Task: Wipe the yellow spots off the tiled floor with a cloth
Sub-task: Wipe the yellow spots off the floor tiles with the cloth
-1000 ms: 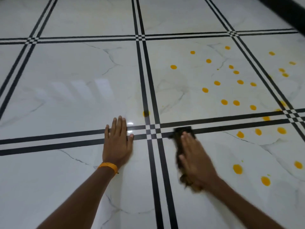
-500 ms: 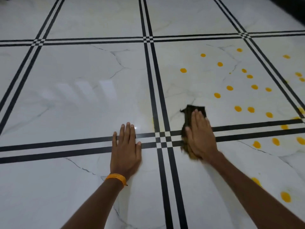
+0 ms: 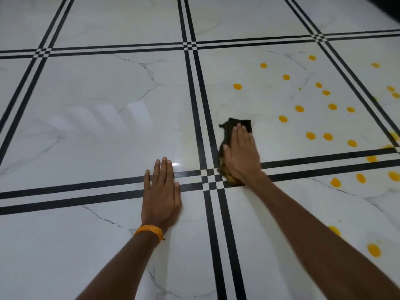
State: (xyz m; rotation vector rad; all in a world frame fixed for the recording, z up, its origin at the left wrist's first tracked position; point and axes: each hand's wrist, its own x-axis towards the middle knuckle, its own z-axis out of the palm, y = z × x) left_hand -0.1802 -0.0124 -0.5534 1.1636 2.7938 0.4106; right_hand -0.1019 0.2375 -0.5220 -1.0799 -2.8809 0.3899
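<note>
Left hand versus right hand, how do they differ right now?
The right hand presses a dark cloth to the floor; the left hand touches the floor directly. The left wrist wears an orange band; the right wrist has none. The right hand reaches farther forward than the left hand. Both lie flat, palms down, fingers straight.

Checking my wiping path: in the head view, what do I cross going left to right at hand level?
Left hand → crossing of black stripes → right hand flat on the dark cloth → yellow spots.
</note>
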